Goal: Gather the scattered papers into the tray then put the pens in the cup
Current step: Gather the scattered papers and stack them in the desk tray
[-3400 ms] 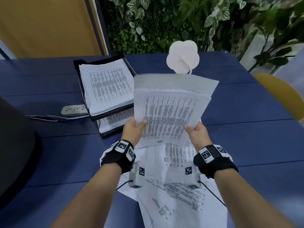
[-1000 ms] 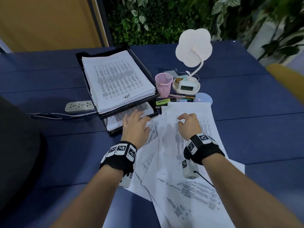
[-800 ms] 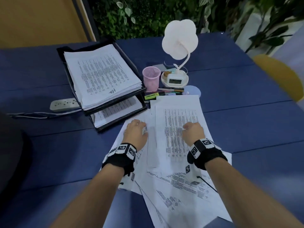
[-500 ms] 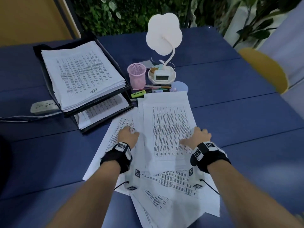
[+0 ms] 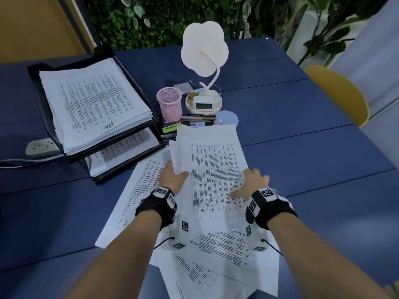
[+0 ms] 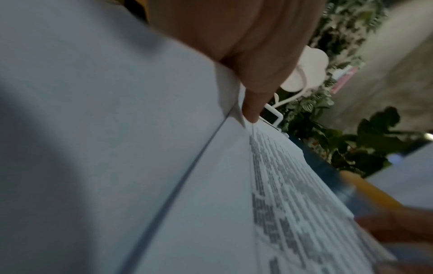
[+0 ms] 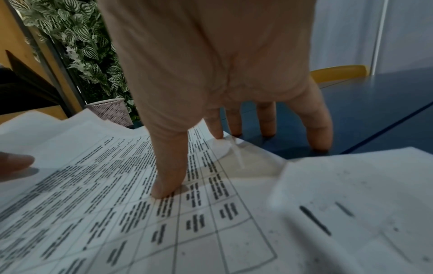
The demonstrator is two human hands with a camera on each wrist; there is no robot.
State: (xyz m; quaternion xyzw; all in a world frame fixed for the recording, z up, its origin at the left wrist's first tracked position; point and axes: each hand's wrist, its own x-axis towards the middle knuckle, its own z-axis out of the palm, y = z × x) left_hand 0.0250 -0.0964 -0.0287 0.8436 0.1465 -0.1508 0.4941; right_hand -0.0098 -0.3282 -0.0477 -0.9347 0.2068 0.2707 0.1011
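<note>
A loose stack of printed papers [image 5: 211, 169] lies on the blue table in front of me. My left hand [image 5: 174, 178] grips its left edge, thumb on top, and that edge is raised; the left wrist view shows a finger [image 6: 253, 103] at the paper's edge. My right hand [image 5: 252, 182] rests at the right edge. Its thumb [image 7: 168, 176] presses on the top sheet and its straight fingertips [image 7: 267, 128] touch the table beside the paper. More sheets [image 5: 216, 255] lie fanned out nearer me. The black two-tier tray [image 5: 101, 51] at the back left holds thick piles. Pens [image 5: 198, 116] lie by the pink mesh cup [image 5: 169, 103].
A white flower-shaped lamp [image 5: 204, 48] with a clock base [image 5: 204, 103] stands behind the pens. A yellow highlighter [image 5: 171, 127] lies near the tray's corner. A power strip [image 5: 41, 147] with its cable sits left of the tray. A yellow chair [image 5: 339, 93] is at the right edge.
The stack I held up earlier now lies on the tray's top tier. Both hands came down onto the scattered sheets and slid apart; my left hand has now lifted the stack's left edge.
</note>
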